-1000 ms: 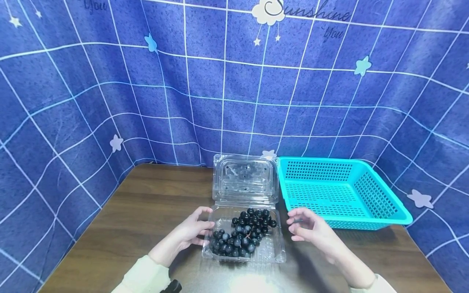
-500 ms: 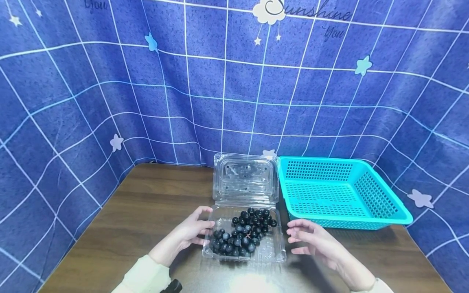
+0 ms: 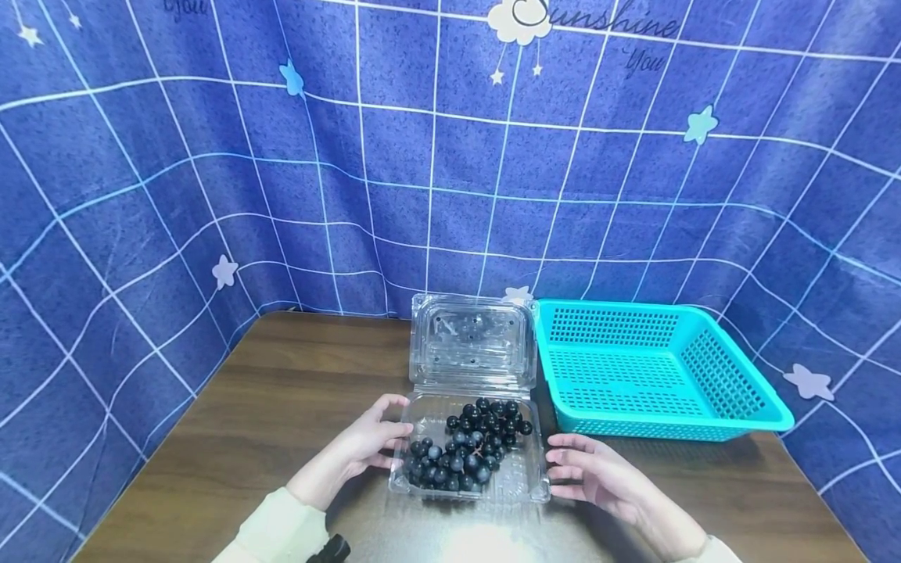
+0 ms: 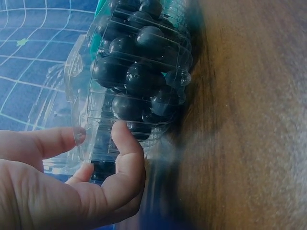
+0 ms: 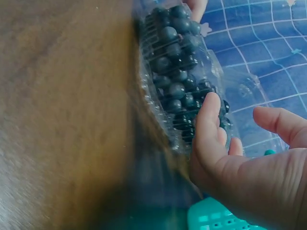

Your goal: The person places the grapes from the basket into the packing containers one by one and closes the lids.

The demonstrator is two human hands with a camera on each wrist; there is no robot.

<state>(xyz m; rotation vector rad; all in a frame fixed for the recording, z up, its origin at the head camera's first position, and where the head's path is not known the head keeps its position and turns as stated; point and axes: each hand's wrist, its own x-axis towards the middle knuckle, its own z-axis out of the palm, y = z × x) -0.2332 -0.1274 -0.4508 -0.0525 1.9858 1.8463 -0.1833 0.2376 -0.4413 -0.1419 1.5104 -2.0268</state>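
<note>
A clear plastic clamshell box point(image 3: 517, 481) stands on the table with its lid point(image 3: 473, 344) raised at the back. Dark grapes point(image 3: 457, 453) on a stem fill much of its base, mostly the left and back. My left hand point(image 3: 366, 442) pinches the box's left side, thumb over the rim and fingers against the outer wall, as the left wrist view shows. On the other side, my right hand point(image 3: 598, 477) has its fingertips right by the right wall; whether they touch is unclear. Its thumb point(image 5: 276, 120) stands apart from the box in the right wrist view.
Right of the box, a turquoise plastic basket point(image 3: 662, 426) with slotted walls sits close by. A brown wooden table point(image 3: 296, 367) lies under everything. Blue checked cloth point(image 3: 450, 156) hangs behind and along both sides.
My right hand has come down and left, from beside the basket's front corner to the box's right wall. The left hand, box and grapes hold their places.
</note>
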